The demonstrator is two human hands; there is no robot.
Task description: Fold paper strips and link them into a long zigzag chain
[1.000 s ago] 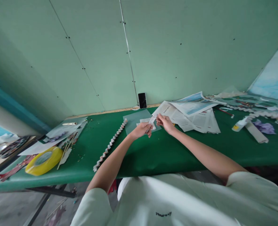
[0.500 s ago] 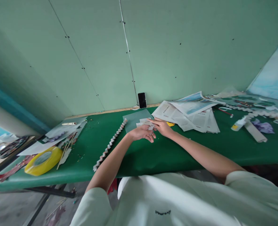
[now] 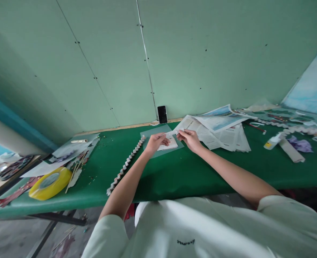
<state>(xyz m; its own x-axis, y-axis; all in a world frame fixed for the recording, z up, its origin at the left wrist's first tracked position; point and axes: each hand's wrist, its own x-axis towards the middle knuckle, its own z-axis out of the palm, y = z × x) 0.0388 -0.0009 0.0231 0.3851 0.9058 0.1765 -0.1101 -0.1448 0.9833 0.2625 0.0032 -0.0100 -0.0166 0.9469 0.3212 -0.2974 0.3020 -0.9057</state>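
Note:
Between my two hands a narrow strip of printed paper (image 3: 171, 133) is stretched, raised over the table. My left hand (image 3: 157, 142) pinches its left end, and my right hand (image 3: 188, 138) grips the right end between thumb and fingers. Below them a small stack of cut paper pieces (image 3: 171, 144) lies on a translucent greenish sheet (image 3: 158, 154). A folded paper zigzag chain (image 3: 126, 164) runs diagonally on the green table (image 3: 190, 175), left of my left hand.
A phone (image 3: 162, 114) leans on the wall. Newspapers (image 3: 228, 138) spread to the right, beside a glue bottle (image 3: 272, 142) and a purple crumpled cloth (image 3: 300, 144). At the left are a yellow tape roll (image 3: 50, 183), thin sticks (image 3: 74, 172) and paper sheets (image 3: 45, 168).
My hands, earlier close together over the paper pieces, have moved apart. The strip is now held taut between them, and the paper stack underneath shows more clearly.

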